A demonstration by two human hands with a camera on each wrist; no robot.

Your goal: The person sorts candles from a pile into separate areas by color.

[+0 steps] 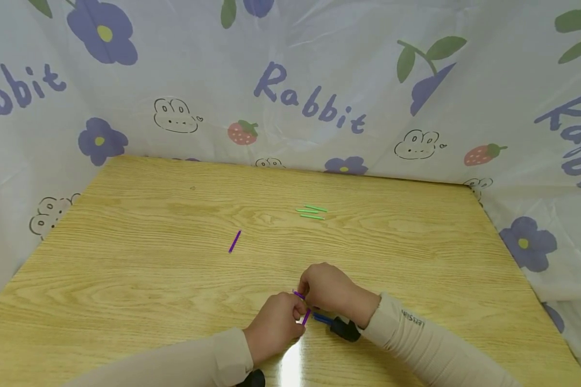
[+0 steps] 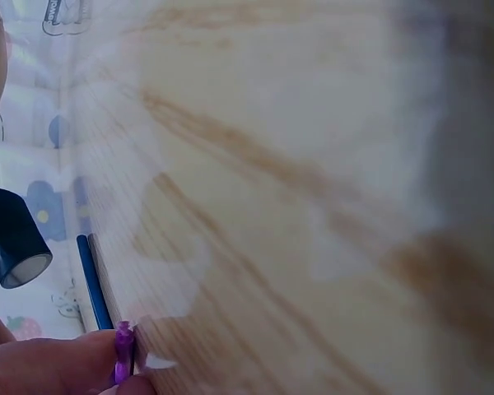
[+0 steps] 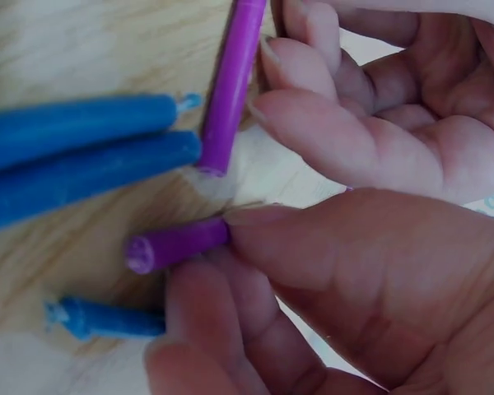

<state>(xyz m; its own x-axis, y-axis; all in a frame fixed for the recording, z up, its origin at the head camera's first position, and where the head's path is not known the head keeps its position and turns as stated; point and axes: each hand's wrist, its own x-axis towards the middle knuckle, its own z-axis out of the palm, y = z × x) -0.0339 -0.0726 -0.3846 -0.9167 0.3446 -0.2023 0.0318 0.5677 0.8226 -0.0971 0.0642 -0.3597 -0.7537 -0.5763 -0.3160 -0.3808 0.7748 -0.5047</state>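
Observation:
In the head view my left hand (image 1: 276,325) pinches a thin purple candle (image 1: 306,317) low over the table's front part. The left wrist view shows that purple candle (image 2: 123,350) end-on between the thumb and a finger. My right hand (image 1: 330,290) is just beyond and to the right, its thumb and fingertips pinching a second purple candle (image 3: 181,245). Beside both hands lie blue candles (image 3: 82,136), two of them side by side. Another blue candle (image 3: 115,319) shows partly behind the right fingers, with a pale wick-like tip.
Farther back, several green candles (image 1: 312,212) lie close together on the wooden table (image 1: 150,269). A single purple candle (image 1: 234,242) lies at a slant left of them. A printed white cloth (image 1: 310,145) hangs behind the table. Dark wrist cameras (image 1: 345,329) sit beneath the sleeves.

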